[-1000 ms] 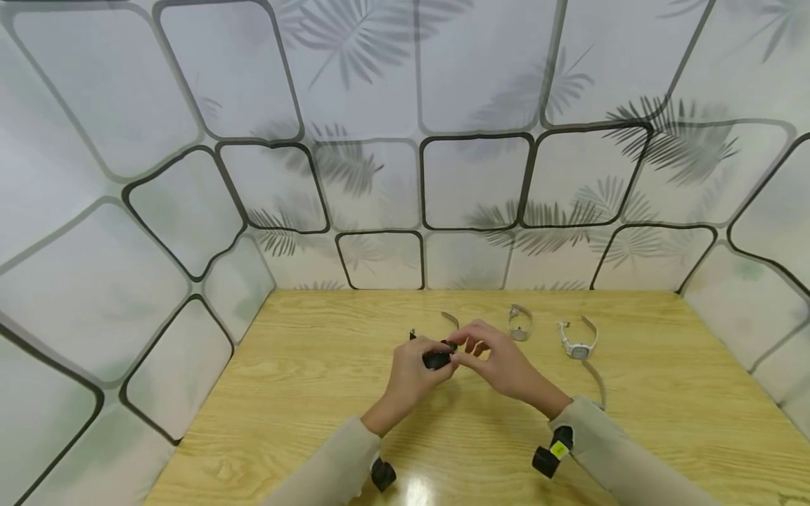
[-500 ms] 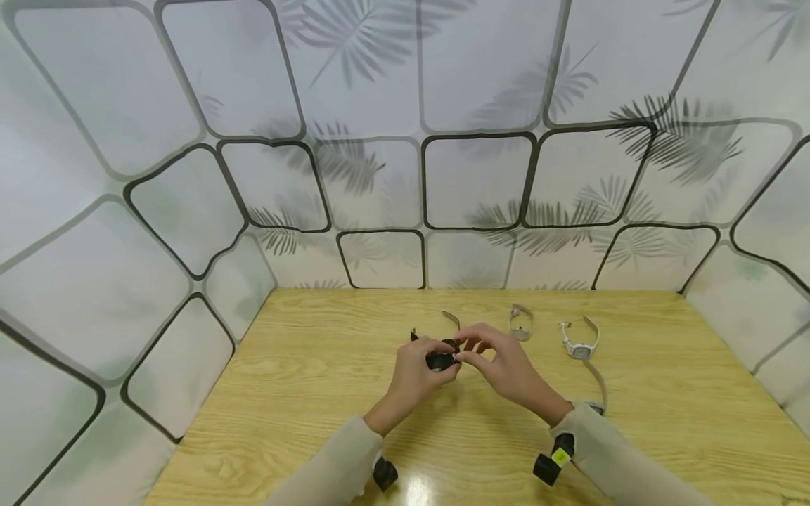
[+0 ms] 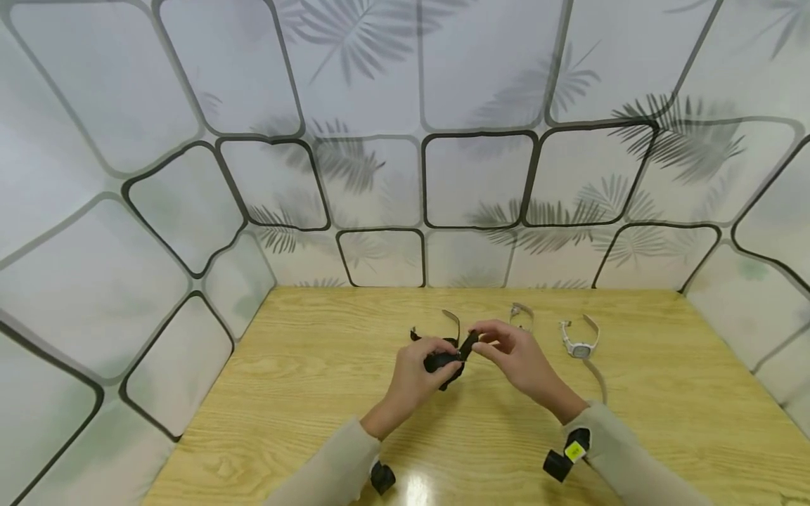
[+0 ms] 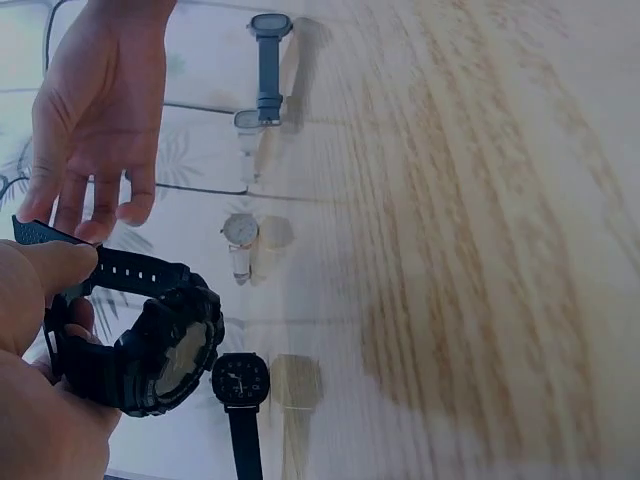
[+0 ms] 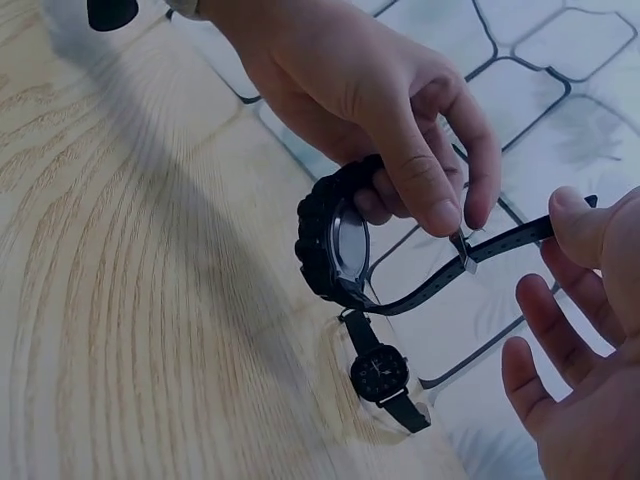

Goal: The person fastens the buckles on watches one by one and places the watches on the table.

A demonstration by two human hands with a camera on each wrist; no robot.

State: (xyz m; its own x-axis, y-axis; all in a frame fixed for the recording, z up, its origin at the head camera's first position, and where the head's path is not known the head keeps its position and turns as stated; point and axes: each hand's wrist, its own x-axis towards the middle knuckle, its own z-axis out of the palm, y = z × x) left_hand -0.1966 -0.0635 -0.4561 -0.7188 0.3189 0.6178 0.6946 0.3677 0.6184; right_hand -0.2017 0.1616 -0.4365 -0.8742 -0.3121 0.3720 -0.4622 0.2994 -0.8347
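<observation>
My left hand [image 3: 413, 369] grips a chunky black digital wristwatch [image 4: 170, 350], held up over the table. In the right wrist view its thumb and fingertips are right at the metal buckle [image 5: 464, 252]. The strap [image 5: 512, 238], with a row of holes, runs through the buckle toward my right hand [image 3: 515, 355]. Thumb and forefinger of that hand pinch the strap's free end; its other fingers are spread loosely. The case hangs tilted below the left fingers, its grey face [image 4: 183, 358] turned partly toward the left wrist camera.
A black square-faced watch [image 5: 380, 372] lies behind the held one. To the right are a light-strapped round watch [image 4: 240, 232], a white watch [image 3: 579, 350] and another strap [image 3: 595, 379] partly behind the right sleeve. Patterned fabric walls [image 3: 474, 183] enclose the wooden table [image 3: 304, 351].
My right hand has drawn to the right with the strap end, so the strap now shows stretched between the hands. More of the watch shows below my left hand, which has barely moved.
</observation>
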